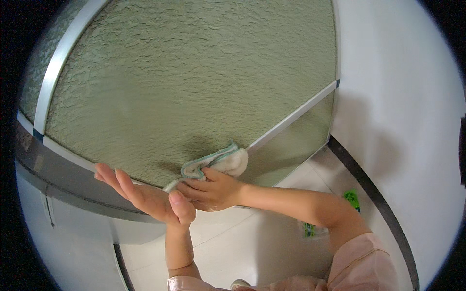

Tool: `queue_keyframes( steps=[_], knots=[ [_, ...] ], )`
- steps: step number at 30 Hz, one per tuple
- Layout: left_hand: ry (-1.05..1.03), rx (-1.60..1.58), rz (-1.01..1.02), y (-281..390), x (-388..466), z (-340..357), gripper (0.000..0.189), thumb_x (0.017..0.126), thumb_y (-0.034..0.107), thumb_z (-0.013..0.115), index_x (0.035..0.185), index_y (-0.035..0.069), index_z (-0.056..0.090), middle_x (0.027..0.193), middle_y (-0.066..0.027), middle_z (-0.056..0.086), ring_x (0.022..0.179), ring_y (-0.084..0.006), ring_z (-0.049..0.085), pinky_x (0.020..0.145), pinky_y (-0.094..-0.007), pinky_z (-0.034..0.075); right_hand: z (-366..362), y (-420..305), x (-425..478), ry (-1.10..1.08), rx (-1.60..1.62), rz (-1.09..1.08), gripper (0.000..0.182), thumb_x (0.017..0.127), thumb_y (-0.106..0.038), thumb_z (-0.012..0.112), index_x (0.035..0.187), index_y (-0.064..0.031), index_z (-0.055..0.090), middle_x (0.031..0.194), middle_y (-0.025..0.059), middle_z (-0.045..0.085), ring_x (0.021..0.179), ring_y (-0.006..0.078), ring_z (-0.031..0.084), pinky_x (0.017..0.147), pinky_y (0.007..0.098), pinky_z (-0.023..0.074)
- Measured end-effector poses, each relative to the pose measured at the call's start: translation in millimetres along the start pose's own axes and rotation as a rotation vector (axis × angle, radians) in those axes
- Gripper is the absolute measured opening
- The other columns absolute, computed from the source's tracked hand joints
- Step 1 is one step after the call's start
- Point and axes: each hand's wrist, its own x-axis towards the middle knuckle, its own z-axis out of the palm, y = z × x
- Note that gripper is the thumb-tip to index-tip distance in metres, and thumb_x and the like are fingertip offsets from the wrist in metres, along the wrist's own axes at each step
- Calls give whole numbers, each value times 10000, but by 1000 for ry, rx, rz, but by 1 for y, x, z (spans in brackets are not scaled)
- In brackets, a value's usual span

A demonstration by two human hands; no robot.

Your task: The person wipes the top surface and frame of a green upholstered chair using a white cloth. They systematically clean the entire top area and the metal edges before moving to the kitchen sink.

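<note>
A white cloth with teal edging is bunched in my right hand. It lies against the white frame rail along the bottom of a large textured glass panel, and part of it trails left under my fingers. My left hand is raised just left of the cloth, palm up, with fingers apart and nothing in it. My left thumb overlaps the right hand's fingers in the view, and I cannot tell whether the two hands touch.
A grey ledge runs along the left below the frame. A smaller glass panel continues under the slanting rail. At right stands a white wall with a black baseboard. Green packages lie on the tiled floor.
</note>
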Motion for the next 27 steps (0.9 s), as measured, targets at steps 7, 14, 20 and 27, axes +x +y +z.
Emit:
queue_keyframes(
  steps=[7,14,20,27],
  knots=[
    [-62,41,14,-8,-11,2,605,786,403,364,1222,8,223,1299,-159,173,1223,-286,72,974,-437,43,-49,66,-49,-16,-299,-13,351,676,-344,501,1026,-314,512,908,-21,465,853,137,437,610,341,371],
    [-88,-53,47,-1,-8,11,599,776,368,409,1224,10,236,1304,-166,163,1223,-293,79,972,-433,41,-141,164,-101,198,-640,443,462,604,-258,592,1054,-211,502,1042,160,412,959,321,383,814,422,303],
    [-181,-44,28,-6,-23,23,584,775,341,424,1223,11,248,1307,-176,154,1223,-317,67,967,-444,28,-119,144,-133,300,-569,1043,524,704,-185,517,1153,11,331,1097,249,334,1017,393,300,887,440,210],
    [-221,-25,44,-4,-24,17,586,778,337,423,1225,5,241,1306,-178,155,1221,-325,58,965,-450,29,-29,25,-131,64,-243,1168,608,661,-132,551,1154,56,250,1135,299,244,1037,448,244,885,513,150]
  ],
)
